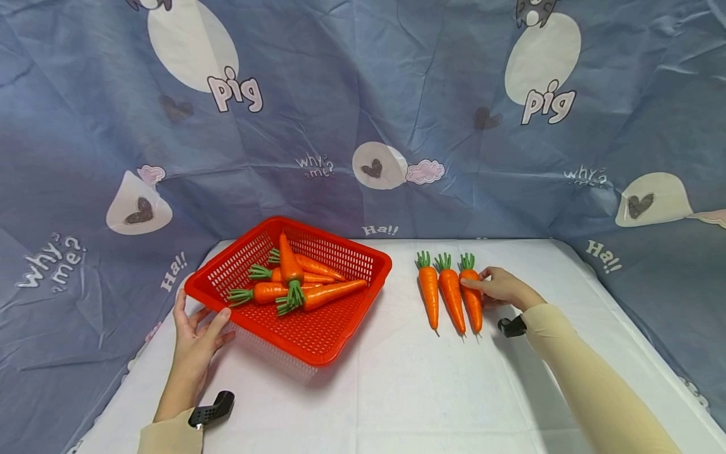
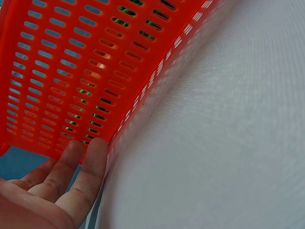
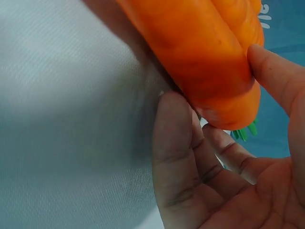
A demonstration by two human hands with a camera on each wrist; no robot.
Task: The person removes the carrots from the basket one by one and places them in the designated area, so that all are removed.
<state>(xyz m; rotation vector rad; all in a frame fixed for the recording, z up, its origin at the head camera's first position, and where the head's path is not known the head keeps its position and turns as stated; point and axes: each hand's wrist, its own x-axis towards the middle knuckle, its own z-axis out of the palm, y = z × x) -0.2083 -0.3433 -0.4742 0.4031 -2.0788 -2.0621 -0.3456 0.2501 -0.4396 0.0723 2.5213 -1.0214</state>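
Note:
My left hand (image 1: 195, 343) holds a red plastic basket (image 1: 317, 356) at its near left corner. Its thumb lies by the rim, while fingertips (image 2: 97, 148) press against the slotted wall in the left wrist view. Several orange carrots (image 1: 334, 294) with short green tops lie loosely piled in that basket. On the right, my right hand (image 1: 501, 287) grips the rightmost carrot (image 1: 472, 302) of three near its green top. The thumb sits on its upper side and the other fingers are at its right side, low against the cloth. The middle carrot (image 1: 452, 299) and left carrot (image 1: 429, 293) lie alongside.
A white cloth (image 1: 397, 391) covers the table. Blue printed fabric (image 1: 363, 113) hangs behind it and along both sides. The basket's far rim stands close to the back fabric. A black wrist device (image 1: 212, 410) is strapped on the left arm, another (image 1: 512, 326) on the right.

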